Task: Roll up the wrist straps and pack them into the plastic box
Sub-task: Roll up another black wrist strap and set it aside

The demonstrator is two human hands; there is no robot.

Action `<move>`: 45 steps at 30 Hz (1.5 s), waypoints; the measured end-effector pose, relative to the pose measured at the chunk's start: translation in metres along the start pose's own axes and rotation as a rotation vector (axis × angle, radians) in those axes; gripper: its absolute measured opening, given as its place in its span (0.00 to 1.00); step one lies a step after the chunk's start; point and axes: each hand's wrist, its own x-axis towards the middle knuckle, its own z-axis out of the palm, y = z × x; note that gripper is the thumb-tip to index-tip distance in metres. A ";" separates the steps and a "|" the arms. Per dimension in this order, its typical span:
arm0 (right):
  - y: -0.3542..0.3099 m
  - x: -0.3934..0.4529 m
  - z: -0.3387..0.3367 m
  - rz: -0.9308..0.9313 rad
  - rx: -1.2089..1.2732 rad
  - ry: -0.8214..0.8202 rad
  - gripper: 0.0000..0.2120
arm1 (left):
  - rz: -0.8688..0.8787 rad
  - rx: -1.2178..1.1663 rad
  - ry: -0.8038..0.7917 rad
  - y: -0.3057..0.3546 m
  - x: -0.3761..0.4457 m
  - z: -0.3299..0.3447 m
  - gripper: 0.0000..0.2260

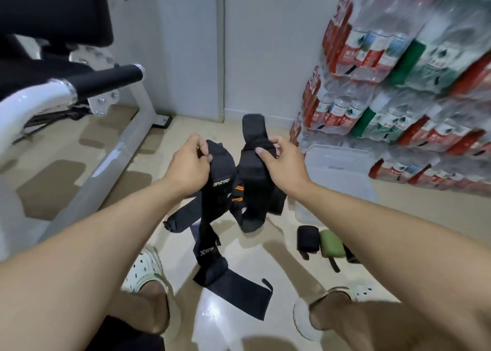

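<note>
1. Left hand [190, 162] and right hand [279, 162] each pinch an unrolled black wrist strap [220, 188] at mid-frame.
2. Rolled black strap [308, 237] and green roll [330, 247] lie on the floor, lower right.
3. Plastic box [342, 164] at right looks unfilled; most rolling and all packing likely remain.

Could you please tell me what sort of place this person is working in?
Probably a home gym or storeroom: a white exercise machine stands on the tiled floor, and shrink-wrapped packs of bottled water are stacked against the wall.
</note>
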 end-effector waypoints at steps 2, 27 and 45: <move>-0.019 -0.003 -0.013 -0.003 -0.008 -0.032 0.07 | -0.002 -0.128 -0.008 0.008 -0.010 -0.004 0.09; -0.074 -0.036 -0.017 -0.273 -0.059 -0.086 0.16 | 0.017 -0.471 0.024 0.029 -0.010 -0.006 0.04; -0.062 -0.024 -0.020 -0.040 0.242 -0.334 0.03 | -0.065 -0.676 -0.028 0.023 -0.004 -0.014 0.10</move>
